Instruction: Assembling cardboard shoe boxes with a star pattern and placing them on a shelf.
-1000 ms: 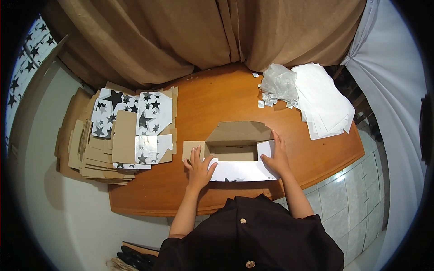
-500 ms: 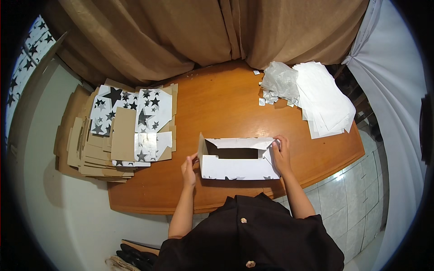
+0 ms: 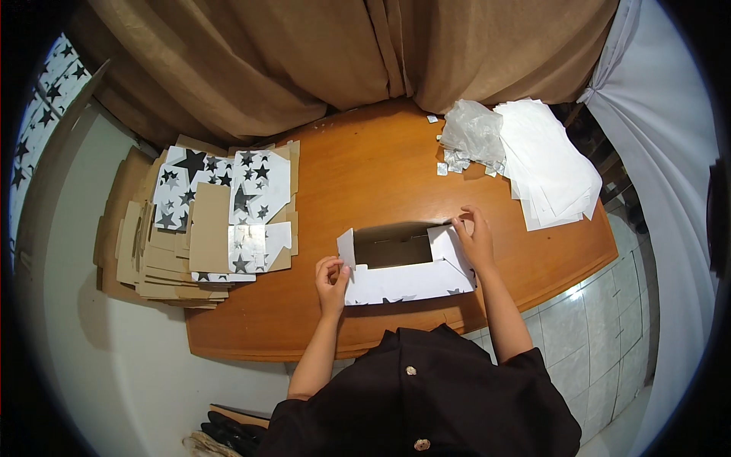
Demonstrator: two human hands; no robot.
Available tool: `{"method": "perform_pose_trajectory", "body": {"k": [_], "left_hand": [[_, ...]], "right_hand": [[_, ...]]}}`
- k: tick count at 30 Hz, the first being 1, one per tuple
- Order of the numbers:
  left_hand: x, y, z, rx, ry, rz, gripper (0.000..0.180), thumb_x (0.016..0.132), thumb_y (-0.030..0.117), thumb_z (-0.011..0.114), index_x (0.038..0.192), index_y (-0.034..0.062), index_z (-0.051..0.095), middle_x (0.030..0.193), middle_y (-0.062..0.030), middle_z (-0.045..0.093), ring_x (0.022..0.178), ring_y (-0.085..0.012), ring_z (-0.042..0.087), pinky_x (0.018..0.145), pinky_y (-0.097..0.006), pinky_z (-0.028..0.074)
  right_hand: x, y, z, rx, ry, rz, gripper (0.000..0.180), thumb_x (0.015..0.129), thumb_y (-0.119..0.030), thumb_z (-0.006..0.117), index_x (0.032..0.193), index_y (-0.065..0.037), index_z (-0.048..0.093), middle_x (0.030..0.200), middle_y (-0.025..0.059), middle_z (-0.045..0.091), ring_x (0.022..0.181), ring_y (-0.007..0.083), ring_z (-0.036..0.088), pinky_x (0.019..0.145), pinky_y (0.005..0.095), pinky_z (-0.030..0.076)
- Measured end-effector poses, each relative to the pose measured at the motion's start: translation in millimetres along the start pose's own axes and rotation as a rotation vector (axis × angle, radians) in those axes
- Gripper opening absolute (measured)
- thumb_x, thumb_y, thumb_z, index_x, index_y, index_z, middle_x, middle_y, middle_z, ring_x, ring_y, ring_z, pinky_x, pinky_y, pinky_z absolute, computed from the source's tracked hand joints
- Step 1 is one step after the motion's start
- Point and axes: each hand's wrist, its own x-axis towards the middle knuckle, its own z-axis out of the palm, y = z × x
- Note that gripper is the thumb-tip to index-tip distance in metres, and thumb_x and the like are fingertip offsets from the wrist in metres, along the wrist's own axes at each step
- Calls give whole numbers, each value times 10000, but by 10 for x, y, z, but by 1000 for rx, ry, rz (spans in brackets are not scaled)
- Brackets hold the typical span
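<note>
A partly folded cardboard box (image 3: 407, 286), white with black stars along its lower edge, sits near the front of the wooden table (image 3: 358, 183). Its opening faces up and shows a brown inside. At the left end, my left hand (image 3: 331, 283) has its fingers closed on the box, thumb on the front corner beside a small raised white flap (image 3: 346, 247). My right hand (image 3: 476, 240) is at the far right corner, fingers bent around the edge next to another white flap (image 3: 445, 242) that slants over the opening. Its fingertips are partly hard to make out.
Flat brown and star-printed cardboard pieces (image 3: 209, 213) are stacked at the table's left. White paper sheets (image 3: 548, 167) lie at the far right beside a crumpled clear plastic bag (image 3: 474, 133) and small silvery squares. A brown curtain (image 3: 304, 61) hangs behind the table.
The box's far flap has swung back off the opening. Its left flap now stands inward, and my left hand has moved right onto that corner. My right hand has shifted slightly farther away.
</note>
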Motion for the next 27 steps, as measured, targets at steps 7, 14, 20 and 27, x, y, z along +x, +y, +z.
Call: {"method": "perform_pose_trajectory", "body": {"k": [7,14,20,27], "left_hand": [[5,-94,105,254,8,-214,787,688,247,775,1302,44,326,1293,-161,368,1202,-270,378,968,-396,351],[139,-107,133,210,-171,-338,839,681,66,735,1350,3,233,1294,-206,383,1169,-299,428,982,-380,362],[99,51,213,238,-181,-290,741,692,58,684,1324,0,302,1255,-162,421,1143,-256,442,990,-342,339],[156,75,155,-341,-164,-506,659,828,223,603,1352,3,268,1273,-157,421,1185,-222,408,999,-308,313]], "right_hand": [[148,0,150,-322,-106,201,298,855,-319,591,1052,-101,536,756,40,606,695,188,592,949,498,296],[133,118,182,-4,-88,77,211,867,-227,574,1000,-66,606,795,67,620,715,191,597,888,414,367],[106,229,124,394,-92,107,175,865,-155,572,792,-10,638,806,98,603,778,216,586,736,272,438],[-8,200,30,4,-352,-147,509,668,-285,767,1078,-63,563,1078,127,537,1003,274,540,884,355,418]]}}
